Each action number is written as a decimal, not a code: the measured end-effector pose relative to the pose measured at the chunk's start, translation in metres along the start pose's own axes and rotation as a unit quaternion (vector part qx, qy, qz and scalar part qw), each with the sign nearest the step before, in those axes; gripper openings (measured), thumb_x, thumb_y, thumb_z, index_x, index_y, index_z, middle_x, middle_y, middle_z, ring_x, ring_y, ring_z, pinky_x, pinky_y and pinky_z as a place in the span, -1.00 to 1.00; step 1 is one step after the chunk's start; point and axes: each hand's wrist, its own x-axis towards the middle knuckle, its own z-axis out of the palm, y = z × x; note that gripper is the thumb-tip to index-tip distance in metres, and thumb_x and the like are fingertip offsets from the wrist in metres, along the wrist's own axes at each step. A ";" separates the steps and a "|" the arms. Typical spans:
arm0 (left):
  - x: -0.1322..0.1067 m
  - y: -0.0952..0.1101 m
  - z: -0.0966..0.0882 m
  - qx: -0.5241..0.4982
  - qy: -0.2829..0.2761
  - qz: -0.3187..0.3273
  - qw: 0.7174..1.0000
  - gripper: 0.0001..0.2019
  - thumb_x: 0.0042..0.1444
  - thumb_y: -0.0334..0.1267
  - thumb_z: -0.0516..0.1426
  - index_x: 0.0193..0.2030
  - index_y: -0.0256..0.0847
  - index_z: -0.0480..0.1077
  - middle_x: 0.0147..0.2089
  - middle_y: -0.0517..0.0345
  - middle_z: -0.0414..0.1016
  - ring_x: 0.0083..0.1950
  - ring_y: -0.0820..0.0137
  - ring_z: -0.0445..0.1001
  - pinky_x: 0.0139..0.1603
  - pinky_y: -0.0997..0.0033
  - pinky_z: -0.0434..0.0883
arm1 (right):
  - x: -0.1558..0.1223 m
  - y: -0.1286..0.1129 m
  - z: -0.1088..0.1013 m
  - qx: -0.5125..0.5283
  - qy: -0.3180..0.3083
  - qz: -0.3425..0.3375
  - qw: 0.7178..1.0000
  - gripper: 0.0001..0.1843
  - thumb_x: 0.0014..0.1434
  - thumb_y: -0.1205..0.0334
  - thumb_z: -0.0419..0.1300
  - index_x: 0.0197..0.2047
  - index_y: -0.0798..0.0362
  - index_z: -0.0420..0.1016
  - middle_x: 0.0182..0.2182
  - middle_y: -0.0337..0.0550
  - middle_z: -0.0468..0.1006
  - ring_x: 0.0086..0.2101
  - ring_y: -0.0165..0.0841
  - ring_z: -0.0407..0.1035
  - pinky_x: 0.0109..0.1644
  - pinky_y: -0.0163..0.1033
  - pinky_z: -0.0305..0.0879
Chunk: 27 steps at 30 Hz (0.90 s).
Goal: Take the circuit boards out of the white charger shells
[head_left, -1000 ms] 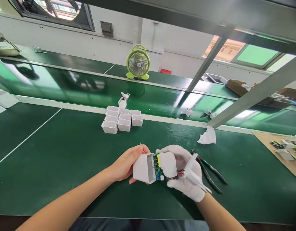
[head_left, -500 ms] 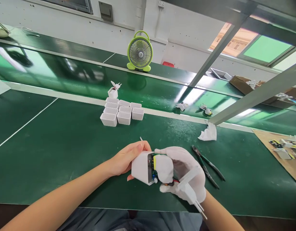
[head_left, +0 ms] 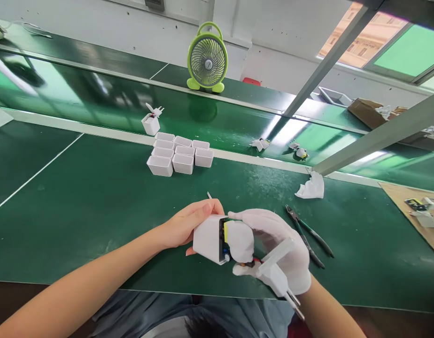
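Observation:
My left hand [head_left: 194, 220], bare, grips a white plastic charger housing [head_left: 206, 239] from its far side. At the housing's opening, my right hand [head_left: 283, 244], in a white glove, pinches a circuit board assembly [head_left: 240, 241] by its edges. The board sits partly inside the housing; a white lump with yellow tape bulges out of it. Red and black wires lead from it to a white two-pin plug [head_left: 277, 281], which hangs over my right palm with its pins towards me. A thin pale tip [head_left: 209, 195] shows behind my left fingers; I cannot tell what it is.
Diagonal cutters [head_left: 306, 237] lie right of my glove. Several open white housings [head_left: 183, 162] stand in rows ahead. On the glossy green belt [head_left: 114, 108] sit a housing with a plug [head_left: 151, 123] and loose assemblies [head_left: 299, 151]. A metal post [head_left: 375, 136] slants down at right.
The board has gone slightly deeper into the housing. On the belt, the housing with a plug and the loose assemblies have shifted left. My view has tilted a little.

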 end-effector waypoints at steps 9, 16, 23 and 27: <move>-0.002 0.000 0.002 0.004 0.013 -0.001 1.000 -0.47 0.25 0.30 0.07 -0.18 -0.23 0.32 -0.50 0.21 0.47 -0.76 0.56 0.32 -0.82 0.71 0.22 | 0.002 -0.008 0.001 -0.019 0.006 0.008 1.000 -0.28 0.10 0.20 0.51 0.28 -0.11 0.37 0.04 -0.04 0.58 0.01 -0.11 0.50 0.04 -0.04 0.54; -0.003 0.002 0.005 -0.004 0.008 -0.014 1.000 -0.45 0.21 0.32 0.10 -0.18 -0.22 0.31 -0.50 0.24 0.44 -0.75 0.58 0.30 -0.81 0.71 0.22 | 0.000 -0.007 0.001 -0.013 0.012 0.021 1.000 -0.28 0.10 0.13 0.52 0.28 -0.15 0.38 0.04 -0.03 0.59 0.01 -0.07 0.51 0.02 0.00 0.57; -0.005 0.009 0.010 -0.010 0.015 -0.022 1.000 -0.48 0.22 0.28 0.13 -0.19 -0.23 0.32 -0.50 0.26 0.40 -0.73 0.59 0.29 -0.82 0.70 0.20 | -0.007 -0.007 -0.001 0.016 -0.002 0.039 0.999 -0.22 0.11 0.26 0.50 0.33 -0.21 0.32 0.11 -0.07 0.54 0.07 -0.05 0.47 0.09 0.06 0.54; -0.004 0.011 0.011 -0.007 0.014 -0.016 1.000 -0.49 0.23 0.27 0.12 -0.19 -0.23 0.33 -0.48 0.27 0.40 -0.72 0.59 0.30 -0.81 0.70 0.20 | -0.008 -0.006 -0.003 0.019 -0.025 0.041 0.999 -0.17 0.12 0.24 0.49 0.37 -0.26 0.26 0.14 -0.10 0.52 0.11 -0.03 0.46 0.12 0.07 0.53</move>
